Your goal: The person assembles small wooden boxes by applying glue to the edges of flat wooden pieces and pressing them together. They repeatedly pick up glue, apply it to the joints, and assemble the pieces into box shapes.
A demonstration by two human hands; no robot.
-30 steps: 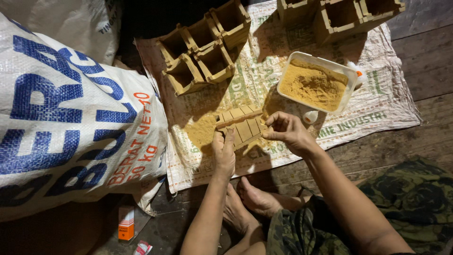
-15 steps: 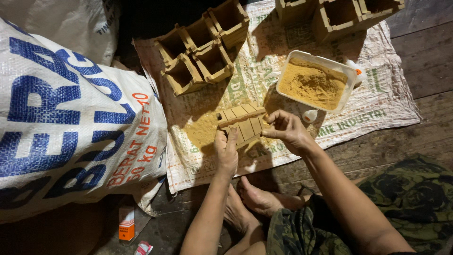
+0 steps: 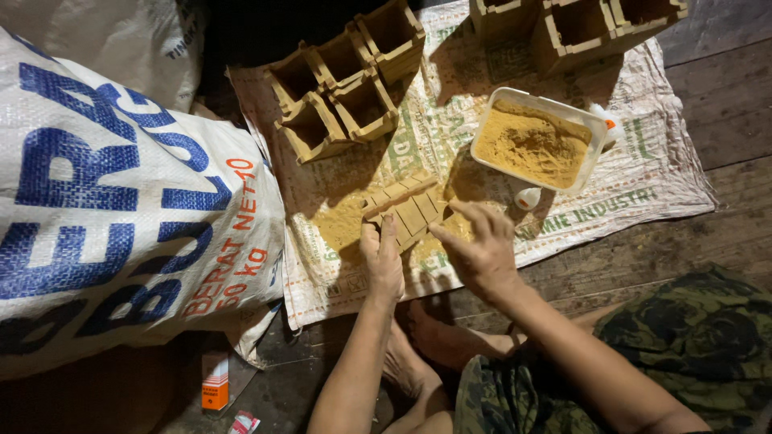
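Note:
A small slatted wooden panel (image 3: 408, 207) lies on a woven plastic sheet (image 3: 643, 185), over a patch of yellow-brown sawdust (image 3: 338, 221). My left hand (image 3: 383, 259) presses flat on the panel's near left edge, fingers straight. My right hand (image 3: 480, 245) hovers at the panel's right edge, its fingertips pinched together on the edge or on some dust; I cannot tell which. My bare feet (image 3: 430, 341) rest just below the sheet.
A white tub (image 3: 599, 133) of sawdust stands right of the panel, a small white bottle cap (image 3: 528, 198) beside it. Open wooden box frames (image 3: 342, 88) sit at the back left, others (image 3: 575, 28) at the top right. A big printed sack (image 3: 121, 209) fills the left. A small orange box (image 3: 215, 381) lies on the floor.
My left hand has slid down slightly along the panel's left edge. My right hand has shifted closer to the panel's right edge. The view moved a little.

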